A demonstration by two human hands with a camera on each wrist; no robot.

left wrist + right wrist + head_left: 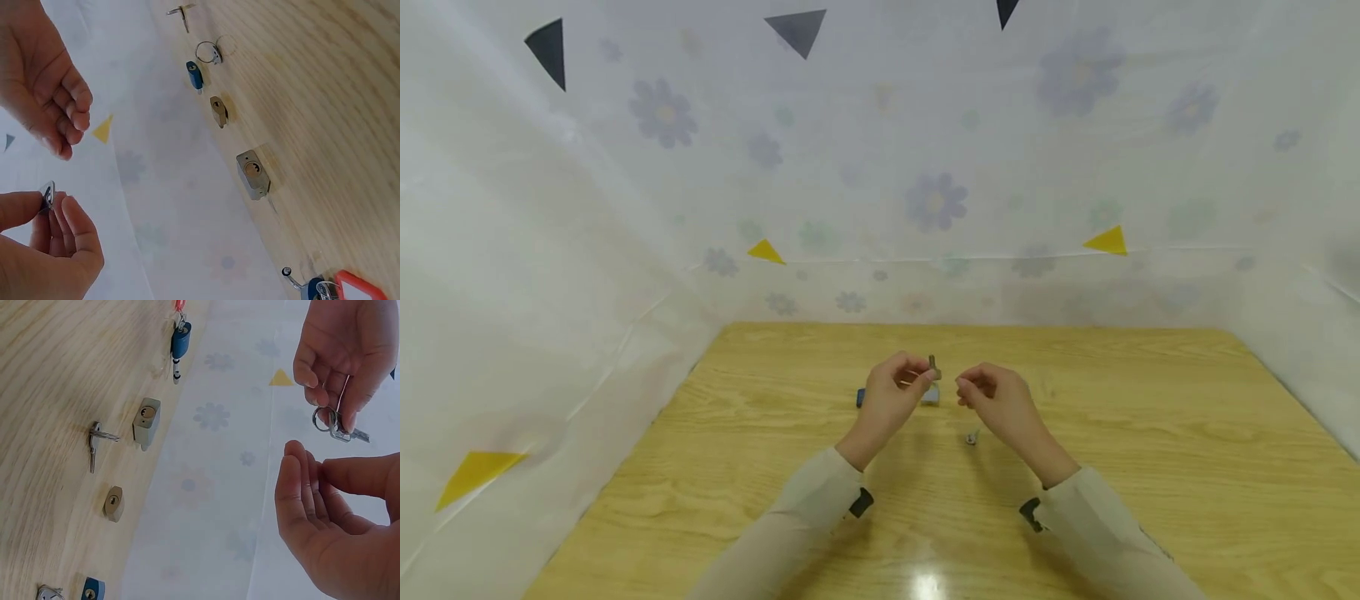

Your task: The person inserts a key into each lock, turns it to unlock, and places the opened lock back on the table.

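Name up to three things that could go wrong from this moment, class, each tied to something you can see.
1. The left hand pinches the key ring only at its fingertips above the table; it might slip and drop.
2. The right hand holds nothing and sits apart from the ring, so a handover could miss.
3. Several padlocks lie on the table; the wrong one might be picked.

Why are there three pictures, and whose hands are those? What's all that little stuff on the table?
They are one person's two hands, filmed by three cameras at once. The big picture comes from a camera on the head; the other two come from cameras on each wrist. The left hand pinches a small key on a ring. The right hand holds nothing, its fingers loosely curled. On the wooden table lie small padlocks and more keys, one with a blue head.
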